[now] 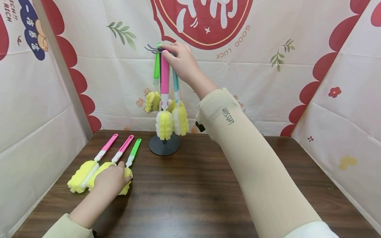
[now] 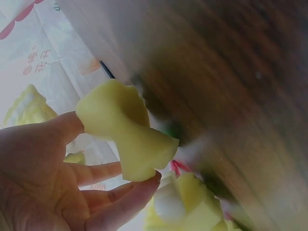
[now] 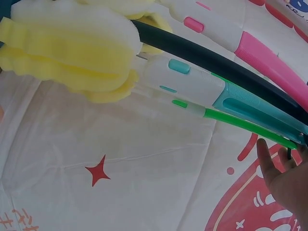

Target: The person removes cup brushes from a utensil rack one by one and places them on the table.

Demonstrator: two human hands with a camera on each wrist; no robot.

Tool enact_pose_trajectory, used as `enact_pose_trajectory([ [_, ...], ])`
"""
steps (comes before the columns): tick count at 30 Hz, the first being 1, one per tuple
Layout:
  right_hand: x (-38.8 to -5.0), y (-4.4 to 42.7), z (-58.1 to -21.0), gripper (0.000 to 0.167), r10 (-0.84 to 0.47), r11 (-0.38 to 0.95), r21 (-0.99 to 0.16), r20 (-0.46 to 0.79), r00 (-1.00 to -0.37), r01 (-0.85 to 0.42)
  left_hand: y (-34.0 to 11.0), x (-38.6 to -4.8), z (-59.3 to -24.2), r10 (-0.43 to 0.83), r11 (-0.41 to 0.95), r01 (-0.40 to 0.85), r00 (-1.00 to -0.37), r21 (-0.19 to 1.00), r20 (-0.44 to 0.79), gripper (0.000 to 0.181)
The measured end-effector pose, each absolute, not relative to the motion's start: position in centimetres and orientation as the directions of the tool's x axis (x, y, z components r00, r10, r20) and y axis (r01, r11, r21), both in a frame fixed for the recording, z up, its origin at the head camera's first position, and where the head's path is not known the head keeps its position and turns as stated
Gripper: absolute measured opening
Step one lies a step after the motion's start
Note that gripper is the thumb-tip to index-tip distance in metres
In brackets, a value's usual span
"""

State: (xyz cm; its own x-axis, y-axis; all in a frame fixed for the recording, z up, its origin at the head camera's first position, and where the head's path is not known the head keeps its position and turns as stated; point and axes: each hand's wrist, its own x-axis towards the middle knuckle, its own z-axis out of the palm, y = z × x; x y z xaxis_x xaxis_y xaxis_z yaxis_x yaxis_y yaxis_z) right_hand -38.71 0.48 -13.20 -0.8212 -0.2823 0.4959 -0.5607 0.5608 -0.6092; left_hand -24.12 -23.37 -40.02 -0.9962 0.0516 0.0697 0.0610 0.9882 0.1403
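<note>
On the left of the tabletop (image 1: 190, 195), the left hand (image 1: 110, 181) pinched the sponge head (image 2: 127, 125) of a green-handled brush (image 1: 134, 152) beside two pink-handled brushes (image 1: 81, 175); atop the stand (image 1: 162, 148), the right hand (image 1: 185, 62) touched a hanging pink brush (image 1: 165, 77), its grip unclear.

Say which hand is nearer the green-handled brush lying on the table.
Left. The left hand grips that brush by its sponge head; the right hand is farther off, up at the top of the stand.
</note>
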Motion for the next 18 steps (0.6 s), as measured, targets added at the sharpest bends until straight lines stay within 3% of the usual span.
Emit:
enact_pose_trajectory([
  [18, -38.96, 0.40, -12.61, 0.042, -0.312, 0.561, -0.610, 0.471, -0.825, -0.560, -23.82, -24.55, -39.16, 0.054, 0.989, 0.061, -0.997, 0.137, 0.058, 0.051],
])
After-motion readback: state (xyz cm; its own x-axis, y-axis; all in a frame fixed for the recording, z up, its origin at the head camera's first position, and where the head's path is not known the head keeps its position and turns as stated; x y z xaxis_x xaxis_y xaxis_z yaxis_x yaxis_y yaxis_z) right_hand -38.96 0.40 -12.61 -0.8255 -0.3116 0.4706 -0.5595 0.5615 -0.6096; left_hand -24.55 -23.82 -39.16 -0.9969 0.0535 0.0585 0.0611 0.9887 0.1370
